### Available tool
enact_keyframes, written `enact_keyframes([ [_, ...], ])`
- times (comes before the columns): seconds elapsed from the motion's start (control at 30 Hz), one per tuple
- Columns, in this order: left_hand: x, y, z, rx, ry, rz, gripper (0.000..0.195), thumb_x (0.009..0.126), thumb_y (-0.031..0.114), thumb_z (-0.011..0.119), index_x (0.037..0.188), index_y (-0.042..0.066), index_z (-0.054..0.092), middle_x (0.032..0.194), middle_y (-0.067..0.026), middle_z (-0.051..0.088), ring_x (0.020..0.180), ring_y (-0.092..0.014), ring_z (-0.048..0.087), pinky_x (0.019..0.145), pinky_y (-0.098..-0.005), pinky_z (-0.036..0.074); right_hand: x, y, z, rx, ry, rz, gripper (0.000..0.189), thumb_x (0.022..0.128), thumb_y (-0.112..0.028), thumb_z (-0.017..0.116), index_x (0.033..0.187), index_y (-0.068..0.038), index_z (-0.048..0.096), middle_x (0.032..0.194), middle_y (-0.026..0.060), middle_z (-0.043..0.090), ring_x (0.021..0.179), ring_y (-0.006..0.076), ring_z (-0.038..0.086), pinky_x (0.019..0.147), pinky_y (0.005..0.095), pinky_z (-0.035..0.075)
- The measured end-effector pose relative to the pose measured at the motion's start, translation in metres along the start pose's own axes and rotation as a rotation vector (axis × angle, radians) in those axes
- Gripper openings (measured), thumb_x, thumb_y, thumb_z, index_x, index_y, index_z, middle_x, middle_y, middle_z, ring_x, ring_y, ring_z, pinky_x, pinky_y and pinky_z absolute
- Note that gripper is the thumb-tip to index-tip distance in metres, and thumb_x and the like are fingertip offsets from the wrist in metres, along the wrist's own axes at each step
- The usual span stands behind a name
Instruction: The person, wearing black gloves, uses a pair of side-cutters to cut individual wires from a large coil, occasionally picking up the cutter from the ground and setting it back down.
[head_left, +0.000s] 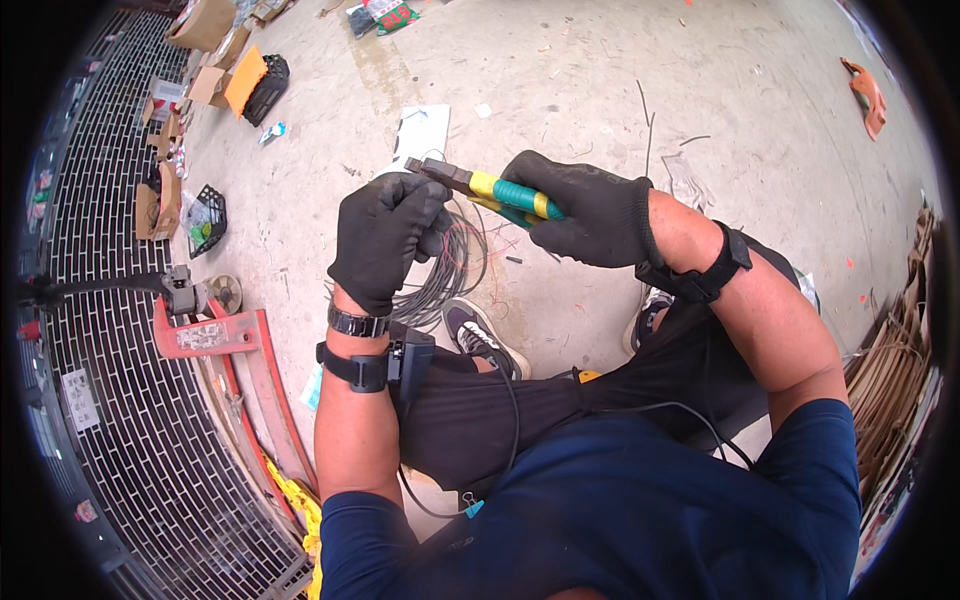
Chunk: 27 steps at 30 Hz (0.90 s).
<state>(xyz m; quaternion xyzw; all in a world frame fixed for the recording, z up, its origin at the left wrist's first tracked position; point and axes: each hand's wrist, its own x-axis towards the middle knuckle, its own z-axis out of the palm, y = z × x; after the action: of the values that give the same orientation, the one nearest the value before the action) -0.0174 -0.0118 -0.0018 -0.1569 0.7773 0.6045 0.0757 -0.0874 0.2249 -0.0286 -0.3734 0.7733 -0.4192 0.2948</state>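
Note:
My right hand (581, 206), in a black knit work glove, grips combination pliers (510, 195) by their green and yellow handles. The dark metal jaws point left, just above the fingertips of my left hand (386, 229). That hand wears a matching glove and has its fingers curled together; whatever lies between them is hidden. A thin wire (436, 152) shows as a small arc beside the jaws. Below my left hand, a coil of grey cable (439, 281) lies on the concrete floor, with loose thin red wires (491, 259) around it.
White sheet (424, 131) lies beyond the pliers. Cable offcuts (649, 139) and a pale glove (686, 180) litter the floor. A red pallet jack (210, 334), black crates (266, 90) and cardboard boxes (157, 206) stand left by a slatted shutter (112, 225). Flattened cardboard (892, 352) is stacked right.

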Motion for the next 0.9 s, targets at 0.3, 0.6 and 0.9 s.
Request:
enact_keyframes([
  [0.3, 0.0, 0.0, 0.005, 0.025, 0.054, 0.035, 0.022, 0.094, 0.022, 0.063, 0.096, 0.0, 0.068, 0.07, -0.0053, 0.066, 0.053, -0.01, 0.058, 0.048, -0.0221, 0.045, 0.003, 0.002, 0.003, -0.012, 0.088, -0.046, 0.035, 0.085, -0.011, 0.058, 0.118, -0.005, 0.046, 0.091, 0.0137, 0.06, 0.069, 0.0228, 0.063, 0.064, 0.0381, 0.05],
  [0.6, 0.0, 0.0, 0.006, -0.043, 0.07, 0.054, 0.021, 0.093, 0.02, 0.064, 0.095, -0.001, 0.067, 0.069, -0.0058, 0.065, 0.053, -0.01, 0.058, 0.047, -0.0224, 0.045, 0.002, 0.0, 0.0, 0.066, 0.072, -0.067, 0.036, 0.085, -0.012, 0.06, 0.119, -0.006, 0.049, 0.091, 0.0108, 0.059, 0.073, 0.0193, 0.062, 0.066, 0.0355, 0.05],
  [0.9, -0.003, 0.005, 0.012, -0.029, 0.136, 0.072, 0.022, 0.094, 0.021, 0.064, 0.093, -0.001, 0.066, 0.067, -0.0052, 0.064, 0.049, -0.01, 0.056, 0.045, -0.0221, 0.043, 0.002, 0.0, -0.003, 0.115, 0.048, -0.032, 0.037, 0.085, -0.017, 0.061, 0.12, -0.007, 0.051, 0.093, 0.0096, 0.059, 0.084, 0.0181, 0.06, 0.074, 0.0336, 0.049],
])
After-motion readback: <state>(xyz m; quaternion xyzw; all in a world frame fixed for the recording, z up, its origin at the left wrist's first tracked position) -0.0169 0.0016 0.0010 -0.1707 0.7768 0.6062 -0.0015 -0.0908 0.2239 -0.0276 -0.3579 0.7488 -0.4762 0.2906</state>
